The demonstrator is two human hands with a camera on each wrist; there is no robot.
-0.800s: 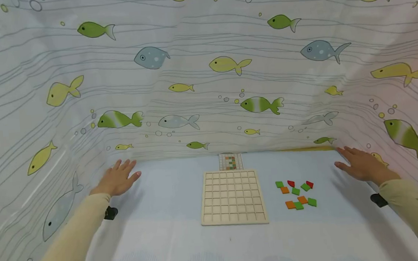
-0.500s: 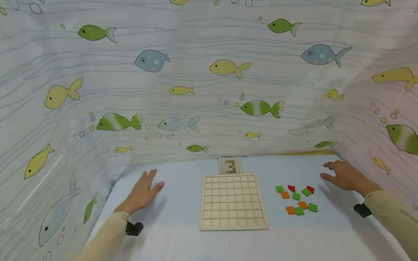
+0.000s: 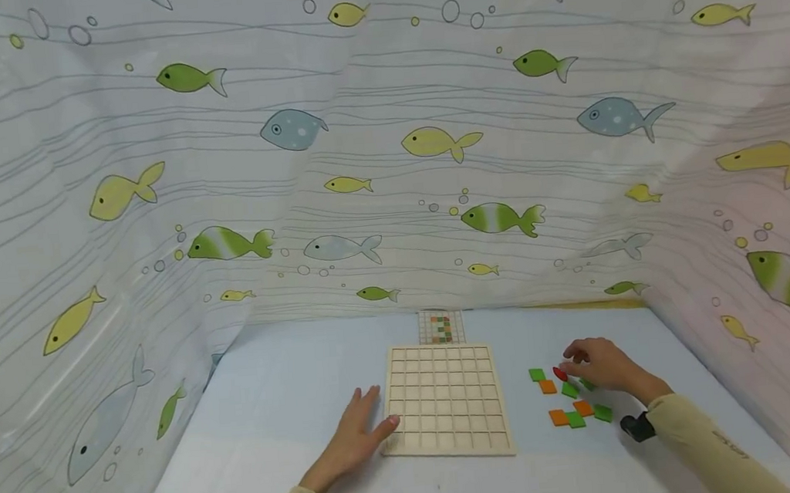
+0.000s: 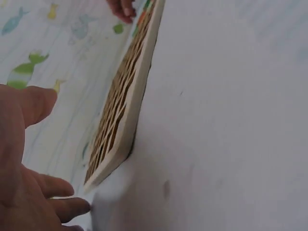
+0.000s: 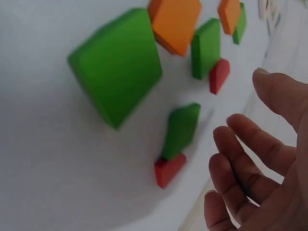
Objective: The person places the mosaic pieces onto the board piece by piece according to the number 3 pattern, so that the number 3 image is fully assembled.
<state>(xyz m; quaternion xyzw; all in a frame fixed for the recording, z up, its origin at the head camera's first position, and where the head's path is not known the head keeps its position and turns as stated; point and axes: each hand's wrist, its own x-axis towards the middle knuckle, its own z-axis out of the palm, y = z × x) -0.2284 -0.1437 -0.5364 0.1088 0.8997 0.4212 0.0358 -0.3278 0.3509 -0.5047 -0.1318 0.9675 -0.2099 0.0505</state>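
A pale wooden board [image 3: 445, 401] with a grid of square recesses lies flat on the table. My left hand [image 3: 354, 439] is at its left edge, fingers spread, thumb over the border; whether it touches cannot be told. In the left wrist view that hand [image 4: 33, 192] holds nothing. To the right of the board lie small green, orange and red tiles. My right hand [image 3: 606, 365] hovers over their far side, fingertips near a red tile [image 3: 560, 373], covering part of the group. The right wrist view shows its fingers bent, with nothing between them, and a green tile [image 5: 118, 67] close by.
Behind the board stands a small card [image 3: 441, 326] printed with a grid and coloured squares. A fish-patterned sheet [image 3: 365, 225] rises behind and along both sides of the white table [image 3: 274, 395].
Both hands have moved inward from the sides: the left to the board's left edge, the right over the tiles. The board and visible tiles have stayed in place; the head view has tilted slightly.
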